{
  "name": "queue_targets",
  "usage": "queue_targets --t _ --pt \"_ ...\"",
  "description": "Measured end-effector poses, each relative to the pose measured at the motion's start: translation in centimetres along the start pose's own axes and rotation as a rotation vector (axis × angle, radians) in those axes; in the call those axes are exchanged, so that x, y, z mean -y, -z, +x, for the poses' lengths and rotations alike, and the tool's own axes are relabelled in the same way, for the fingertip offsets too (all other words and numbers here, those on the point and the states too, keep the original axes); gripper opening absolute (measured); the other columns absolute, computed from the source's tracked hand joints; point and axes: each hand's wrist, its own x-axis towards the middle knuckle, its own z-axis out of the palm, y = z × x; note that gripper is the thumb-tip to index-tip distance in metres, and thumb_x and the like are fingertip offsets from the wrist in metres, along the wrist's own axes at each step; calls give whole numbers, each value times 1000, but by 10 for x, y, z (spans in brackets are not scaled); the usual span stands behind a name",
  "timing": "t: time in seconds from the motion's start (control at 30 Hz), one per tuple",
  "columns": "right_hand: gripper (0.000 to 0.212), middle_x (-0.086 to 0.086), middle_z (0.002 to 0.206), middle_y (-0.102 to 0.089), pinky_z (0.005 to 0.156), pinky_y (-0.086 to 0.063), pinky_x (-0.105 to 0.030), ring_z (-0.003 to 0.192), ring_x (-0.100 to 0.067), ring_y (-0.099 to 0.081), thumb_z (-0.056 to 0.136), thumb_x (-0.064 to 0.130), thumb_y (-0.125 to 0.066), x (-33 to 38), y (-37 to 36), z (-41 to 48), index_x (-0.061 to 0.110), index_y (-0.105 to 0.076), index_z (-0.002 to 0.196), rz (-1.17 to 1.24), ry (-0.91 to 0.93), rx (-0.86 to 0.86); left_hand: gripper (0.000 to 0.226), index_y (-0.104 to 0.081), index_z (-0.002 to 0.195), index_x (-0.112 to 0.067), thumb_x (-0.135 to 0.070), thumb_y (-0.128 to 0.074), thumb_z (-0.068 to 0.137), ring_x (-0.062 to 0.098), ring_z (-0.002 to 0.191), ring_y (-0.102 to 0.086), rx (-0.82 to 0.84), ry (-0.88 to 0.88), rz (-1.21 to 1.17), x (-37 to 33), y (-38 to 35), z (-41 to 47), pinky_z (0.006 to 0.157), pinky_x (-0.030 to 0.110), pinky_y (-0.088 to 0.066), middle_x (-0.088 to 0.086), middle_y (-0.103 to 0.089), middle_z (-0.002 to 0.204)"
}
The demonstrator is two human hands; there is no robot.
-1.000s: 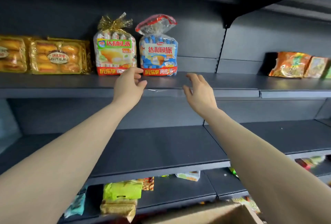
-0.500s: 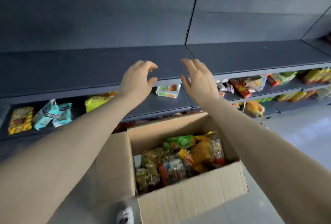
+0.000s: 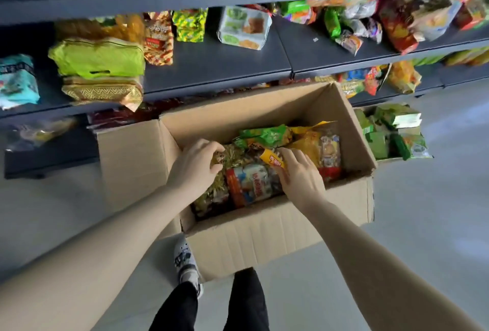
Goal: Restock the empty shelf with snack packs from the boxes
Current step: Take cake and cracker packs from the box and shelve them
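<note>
A person stands over an open cardboard box (image 3: 264, 227) which sits on the floor (image 3: 428, 214) just in front of the dark shelf (image 3: 217, 66). The box is filled with snack packs, and both arms reach down into it. The left hand (image 3: 195, 169) is at the left side of the box, its fingers curled round the top of a gold crinkled pack (image 3: 215, 190), so it is grasping this pack. The right hand (image 3: 300, 177) lies on the packs near the middle. Its fingers are spread and quite straight, touching a small orange pack (image 3: 272, 159), and they are not closed round anything. Between the two hands lies a clear pack with a red label (image 3: 251, 185). A green pack (image 3: 267, 135) rests further back in the box. To the right, a second box (image 3: 391, 132) holds green packs. More packs lie on the shelf.
</note>
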Motion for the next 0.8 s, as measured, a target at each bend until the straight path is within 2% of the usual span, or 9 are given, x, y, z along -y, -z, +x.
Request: queue_targets --t 0.17,0.3,0.53,0.67,0.8 --pt "46 -7 128 -56 86 -53 -42 113 -29 -55 97 24 -56 -62 -81 10 19 -47 142 29 -128 222 38 -57 130 -23 -25 -65 93 21 119 -55 96 109 9 28 -99 31 91 33 -47 -1 -55 135" --pt "54 -4 138 -49 94 -51 -41 123 -28 -50 97 24 -59 -104 -128 30 23 -38 147 -24 -176 427 46 -54 135 -22 -28 -67 91 24 122 -54 182 195 -3 43 -173 62 98 41 -49 1 -53 139" --pt "58 -7 145 -45 93 -52 -44 123 -32 -52 98 22 -57 -157 -198 87 27 -33 150 -119 -240 654 66 -38 150 -19 -24 -68 91 26 136 -43 360 229 17 58 -279 127 111 40 -40 4 -39 153" --pt "60 -9 149 -41 92 -51 -44 124 -34 -53 100 19 -54 -178 -238 108 25 -27 153 -219 -191 782 77 -28 154 -20 -22 -70 90 27 142 -35 421 229 8 68 -332 171 114 37 -32 6 -31 158" --pt "62 -9 146 -43 90 -51 -43 122 -34 -54 98 21 -57 -190 -264 121 26 -27 152 -259 -102 835 86 -16 158 -23 -19 -69 90 33 147 -24 522 244 62 76 -365 208 116 41 -28 9 -20 162"
